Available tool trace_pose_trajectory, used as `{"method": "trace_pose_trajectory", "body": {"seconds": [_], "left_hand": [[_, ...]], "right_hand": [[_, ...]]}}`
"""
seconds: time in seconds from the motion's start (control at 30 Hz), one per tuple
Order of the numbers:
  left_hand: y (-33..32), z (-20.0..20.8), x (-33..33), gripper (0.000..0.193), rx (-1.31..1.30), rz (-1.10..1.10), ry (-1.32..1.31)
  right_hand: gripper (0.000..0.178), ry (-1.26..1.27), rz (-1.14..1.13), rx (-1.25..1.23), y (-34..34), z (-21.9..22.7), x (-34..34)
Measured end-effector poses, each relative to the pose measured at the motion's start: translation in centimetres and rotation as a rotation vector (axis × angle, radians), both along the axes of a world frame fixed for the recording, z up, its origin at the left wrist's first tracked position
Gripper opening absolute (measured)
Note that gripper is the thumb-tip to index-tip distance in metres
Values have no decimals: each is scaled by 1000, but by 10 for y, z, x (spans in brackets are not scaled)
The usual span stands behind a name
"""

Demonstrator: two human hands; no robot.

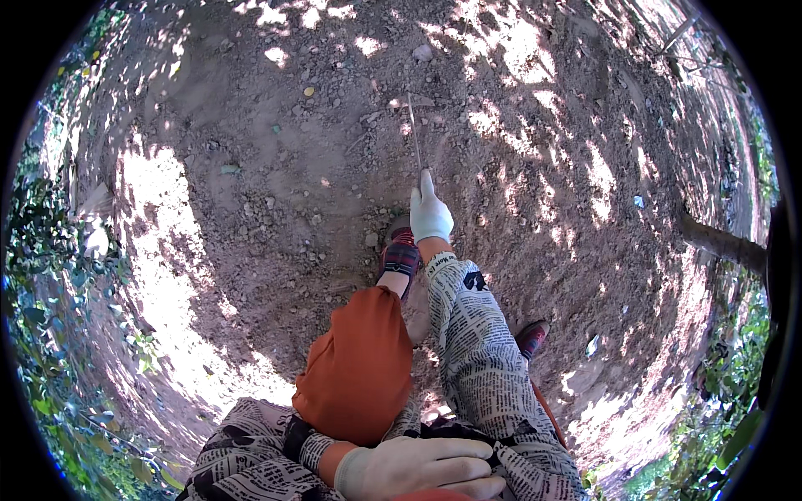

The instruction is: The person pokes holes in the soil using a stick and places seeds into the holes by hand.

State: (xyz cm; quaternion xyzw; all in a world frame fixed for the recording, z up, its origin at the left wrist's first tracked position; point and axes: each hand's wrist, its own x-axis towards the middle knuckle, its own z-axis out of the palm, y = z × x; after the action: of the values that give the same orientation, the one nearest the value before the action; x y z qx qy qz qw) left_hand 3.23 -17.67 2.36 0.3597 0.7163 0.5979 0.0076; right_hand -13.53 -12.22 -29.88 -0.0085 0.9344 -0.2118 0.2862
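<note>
My right hand, in a white glove, reaches forward over the soil with its fingers closed. From it a long thin tool like a narrow blade points ahead, its far end low over or on the ground; its exact kind is unclear, and the glove hides its grip. Also gloved in white, my left hand lies across my lap at the bottom, fingers stretched out flat and seemingly holding nothing. My orange-trousered knee is bent between the arms.
Dry, crumbly soil with stones and patches of sun spreads all round. My left shoe and right shoe stand on it. A tree trunk juts in at right, and leafy plants line the left edge.
</note>
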Motion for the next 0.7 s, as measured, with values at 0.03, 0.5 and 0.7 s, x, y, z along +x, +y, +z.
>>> {"method": "trace_pose_trajectory", "body": {"seconds": [0.03, 0.5, 0.7], "left_hand": [[0, 0, 0, 41, 14, 4, 0], [5, -1, 3, 44, -4, 29, 64], [-6, 4, 17, 44, -15, -151, -350]], "right_hand": [[53, -13, 31, 1, 0, -5, 5], [56, -178, 279, -50, 92, 16, 172], [49, -167, 232, -73, 118, 24, 183]]}}
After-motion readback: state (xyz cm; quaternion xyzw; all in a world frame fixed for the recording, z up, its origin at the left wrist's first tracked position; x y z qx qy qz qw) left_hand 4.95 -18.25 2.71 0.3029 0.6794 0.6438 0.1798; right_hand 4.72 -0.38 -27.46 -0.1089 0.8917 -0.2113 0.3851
